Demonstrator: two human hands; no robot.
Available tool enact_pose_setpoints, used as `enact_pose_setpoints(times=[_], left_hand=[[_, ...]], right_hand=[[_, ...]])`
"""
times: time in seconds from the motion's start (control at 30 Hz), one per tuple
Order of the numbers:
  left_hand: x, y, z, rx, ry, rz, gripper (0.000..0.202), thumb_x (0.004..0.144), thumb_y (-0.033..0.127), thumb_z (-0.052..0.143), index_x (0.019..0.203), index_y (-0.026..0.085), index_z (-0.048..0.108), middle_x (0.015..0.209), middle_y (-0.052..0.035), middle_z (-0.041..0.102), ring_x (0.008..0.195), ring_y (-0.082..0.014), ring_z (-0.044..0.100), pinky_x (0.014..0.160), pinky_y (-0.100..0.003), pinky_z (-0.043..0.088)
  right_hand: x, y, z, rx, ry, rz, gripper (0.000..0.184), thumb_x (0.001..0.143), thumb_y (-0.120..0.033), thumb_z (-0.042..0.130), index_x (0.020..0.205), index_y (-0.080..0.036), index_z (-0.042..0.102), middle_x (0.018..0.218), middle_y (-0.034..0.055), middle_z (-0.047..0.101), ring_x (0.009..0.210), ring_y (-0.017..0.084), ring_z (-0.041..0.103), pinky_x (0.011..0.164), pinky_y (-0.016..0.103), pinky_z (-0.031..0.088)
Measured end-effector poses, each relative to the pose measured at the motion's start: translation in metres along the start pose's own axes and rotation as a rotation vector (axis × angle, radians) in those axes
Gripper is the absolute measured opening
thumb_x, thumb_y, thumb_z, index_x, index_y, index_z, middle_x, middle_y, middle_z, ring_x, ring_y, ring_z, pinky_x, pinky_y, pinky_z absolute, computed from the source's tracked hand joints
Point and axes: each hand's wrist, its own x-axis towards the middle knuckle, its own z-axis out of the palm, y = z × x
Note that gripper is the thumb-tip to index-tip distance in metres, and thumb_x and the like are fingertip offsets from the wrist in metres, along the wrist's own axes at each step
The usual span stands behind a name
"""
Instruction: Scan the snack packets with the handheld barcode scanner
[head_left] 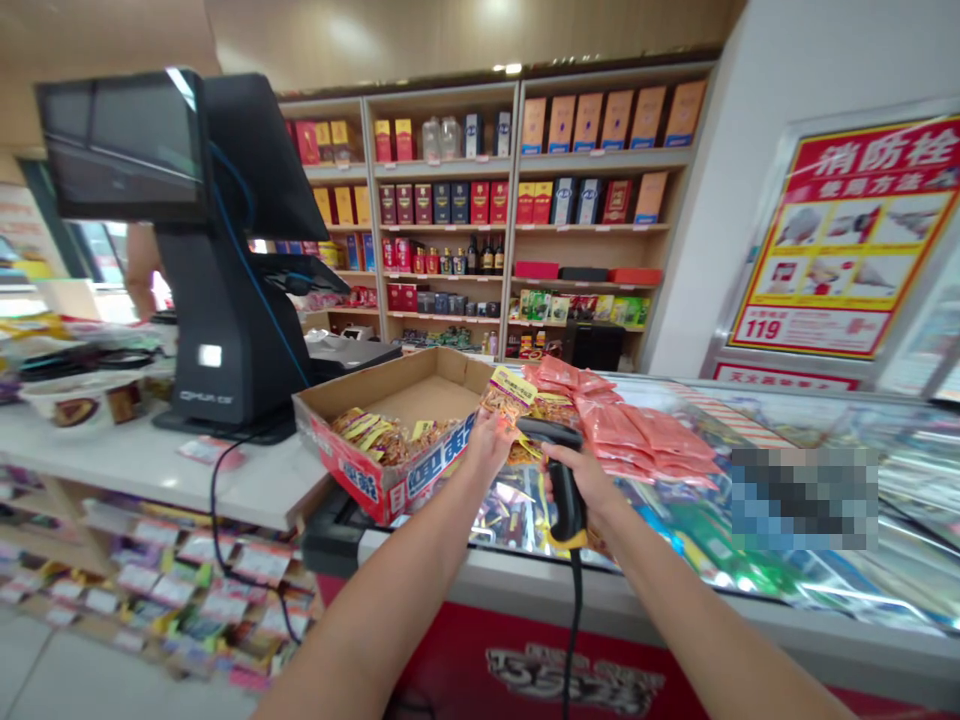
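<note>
My left hand [489, 444] is closed on a small snack packet [508, 395] with a yellow label, held up over the glass counter [750, 560]. My right hand [581, 480] grips a black barcode scanner [559, 470] with a yellow base, its head turned toward the packet. The scanner's black cable [574, 620] hangs down in front of the counter. Just behind the packet lies a pile of red-orange snack packets [637, 430] on the glass.
An open cardboard box [390, 480] holding several yellow-labelled packets sits left of my hands. A black checkout terminal [225, 260] stands on the white counter [150, 460] at the left. Shelves [517, 200] of boxed goods and bottles line the back wall. A red fire-safety poster [840, 240] hangs at the right.
</note>
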Motion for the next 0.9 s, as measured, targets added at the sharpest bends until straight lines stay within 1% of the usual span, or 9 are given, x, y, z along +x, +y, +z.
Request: enact_pose_setpoints(times=[0.17, 0.33, 0.5, 0.7, 0.77, 0.9], left_hand=[[0.001, -0.001, -0.001, -0.018, -0.032, 0.014, 0.035, 0.084, 0.008, 0.048, 0.114, 0.024, 0.055, 0.103, -0.0057, 0.067, 0.091, -0.0160, 0.065, 0.079, -0.032, 0.051], [-0.001, -0.001, -0.001, -0.022, -0.048, -0.005, 0.032, 0.084, 0.009, 0.049, 0.112, 0.023, 0.055, 0.098, -0.0051, 0.067, 0.087, -0.0164, 0.065, 0.077, -0.033, 0.052], [-0.006, 0.003, 0.005, -0.011, 0.027, -0.034, 0.027, 0.083, 0.008, 0.051, 0.104, 0.022, 0.056, 0.092, -0.0032, 0.067, 0.083, -0.0152, 0.065, 0.079, -0.035, 0.052], [-0.010, 0.005, 0.009, -0.042, 0.084, -0.041, 0.019, 0.081, 0.006, 0.055, 0.095, 0.019, 0.055, 0.086, -0.0027, 0.069, 0.077, -0.0152, 0.066, 0.083, -0.039, 0.052], [-0.010, 0.006, 0.010, -0.055, 0.112, -0.037, 0.017, 0.081, 0.004, 0.055, 0.091, 0.018, 0.055, 0.081, -0.0017, 0.069, 0.073, -0.0144, 0.067, 0.085, -0.041, 0.052], [-0.012, 0.008, 0.013, -0.080, 0.133, -0.031, 0.015, 0.081, 0.003, 0.055, 0.086, 0.017, 0.054, 0.079, -0.0003, 0.070, 0.075, -0.0125, 0.068, 0.091, -0.041, 0.051]], right_hand=[[0.000, 0.001, 0.000, 0.027, -0.005, 0.007, 0.027, 0.078, -0.029, 0.060, 0.054, -0.017, 0.057, 0.040, 0.0007, 0.053, 0.032, 0.010, 0.048, 0.034, 0.020, 0.044], [-0.001, 0.001, -0.002, 0.013, 0.001, 0.010, 0.028, 0.078, -0.030, 0.061, 0.054, -0.016, 0.057, 0.039, 0.0010, 0.054, 0.032, 0.010, 0.049, 0.035, 0.020, 0.045], [0.001, 0.003, -0.006, -0.008, -0.006, 0.007, 0.030, 0.078, -0.031, 0.060, 0.053, -0.016, 0.057, 0.039, 0.0018, 0.055, 0.031, 0.010, 0.049, 0.035, 0.021, 0.044], [-0.001, 0.005, -0.010, -0.059, 0.012, -0.031, 0.026, 0.076, -0.032, 0.061, 0.056, -0.016, 0.056, 0.039, 0.0015, 0.055, 0.032, 0.011, 0.050, 0.036, 0.021, 0.042], [-0.001, 0.008, -0.013, -0.069, 0.012, -0.044, 0.025, 0.074, -0.034, 0.062, 0.058, -0.016, 0.056, 0.040, 0.0017, 0.056, 0.032, 0.011, 0.050, 0.036, 0.022, 0.042], [0.001, 0.018, -0.021, -0.031, -0.008, -0.076, 0.025, 0.072, -0.039, 0.064, 0.063, -0.016, 0.058, 0.041, 0.0016, 0.057, 0.034, 0.012, 0.051, 0.037, 0.023, 0.042]])
